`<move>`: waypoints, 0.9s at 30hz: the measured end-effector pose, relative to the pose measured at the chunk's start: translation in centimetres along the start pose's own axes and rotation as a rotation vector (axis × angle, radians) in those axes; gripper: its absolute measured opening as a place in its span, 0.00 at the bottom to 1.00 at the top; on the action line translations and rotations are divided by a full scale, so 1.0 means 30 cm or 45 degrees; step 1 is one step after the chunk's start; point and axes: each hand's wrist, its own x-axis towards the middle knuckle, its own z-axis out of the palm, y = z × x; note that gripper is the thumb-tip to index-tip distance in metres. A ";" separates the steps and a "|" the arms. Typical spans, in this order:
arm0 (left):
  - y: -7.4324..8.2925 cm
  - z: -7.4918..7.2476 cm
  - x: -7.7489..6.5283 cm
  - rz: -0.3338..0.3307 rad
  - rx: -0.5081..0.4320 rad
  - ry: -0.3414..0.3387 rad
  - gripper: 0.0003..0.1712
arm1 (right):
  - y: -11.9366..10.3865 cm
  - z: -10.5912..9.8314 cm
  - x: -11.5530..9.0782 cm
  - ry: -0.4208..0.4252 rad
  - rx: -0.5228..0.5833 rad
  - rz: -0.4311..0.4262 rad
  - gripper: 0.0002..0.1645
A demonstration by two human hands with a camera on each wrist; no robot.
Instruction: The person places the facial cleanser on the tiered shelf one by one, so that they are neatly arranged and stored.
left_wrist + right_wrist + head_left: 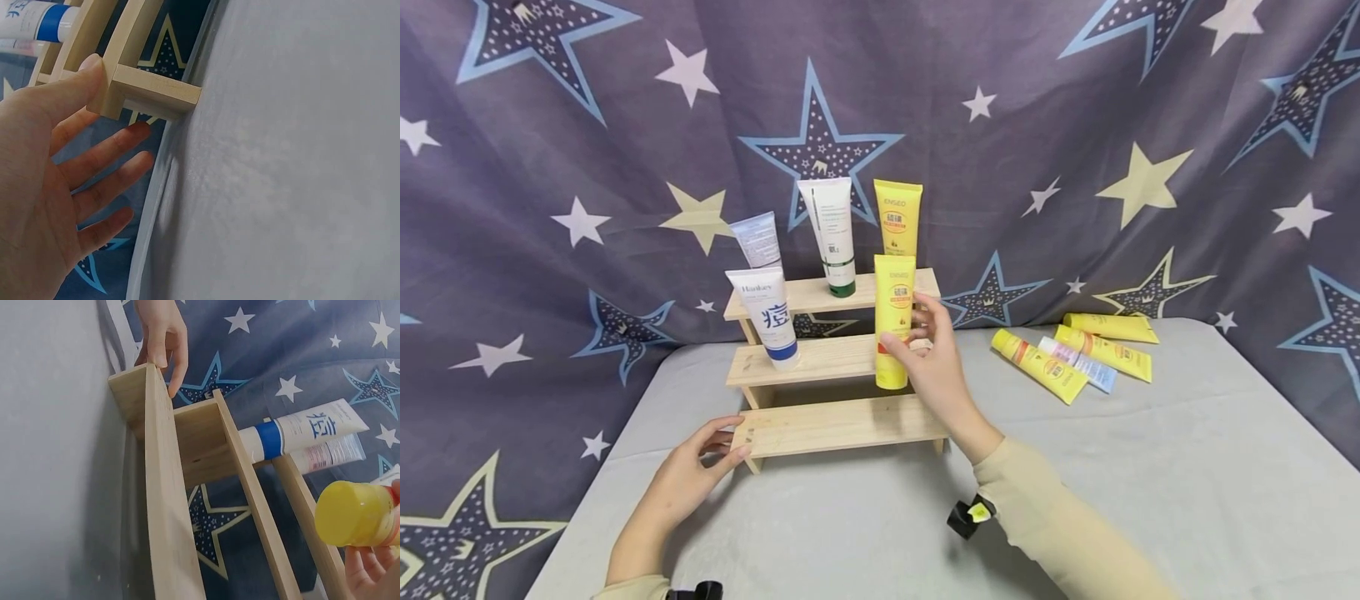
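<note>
Nine tubes are being shown in all, along with one three-tier wooden rack (842, 427). Three are being carried by the top tier: a pale lavender tube (758, 239) at the left, a white tube with a green cap (831, 225) and, at the right, a rear yellow tube (898, 218). One white-and-blue tube (766, 315) is being borne cap-down by the left part of the middle tier. Four more are being supported by the grey cloth (820, 533) at the right: three lying yellow tubes (1041, 367) and one pink-and-blue tube (1078, 364) between two of them.

The ninth, the held yellow tube (895, 308), is being pinched cap-down by the right hand (936, 358), its thumb and fingers being parted only by the tube's width. It is being held at the right part of the middle tier; whether the board is being touched cannot be told. The left end of the bottom tier is being pinched between the thumb and partly hidden index finger of the left hand (688, 467), whose other three fingers are being held spread.

A gap is being left between the white-and-blue tube and the held one. The cloth's back edge is being met by a starry curtain (925, 108).
</note>
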 end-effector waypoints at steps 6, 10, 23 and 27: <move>-0.005 0.002 0.005 0.012 -0.012 -0.001 0.32 | -0.003 0.053 0.022 -0.011 -0.020 -0.034 0.41; -0.009 0.003 0.005 0.020 -0.011 0.001 0.32 | 0.001 0.080 0.034 0.003 -0.016 -0.045 0.42; -0.007 0.000 0.004 0.036 -0.011 0.008 0.31 | 0.037 0.141 0.065 0.029 -0.007 -0.141 0.45; -0.010 0.004 0.006 0.036 -0.007 0.009 0.31 | 0.050 0.159 0.071 0.018 -0.034 -0.145 0.46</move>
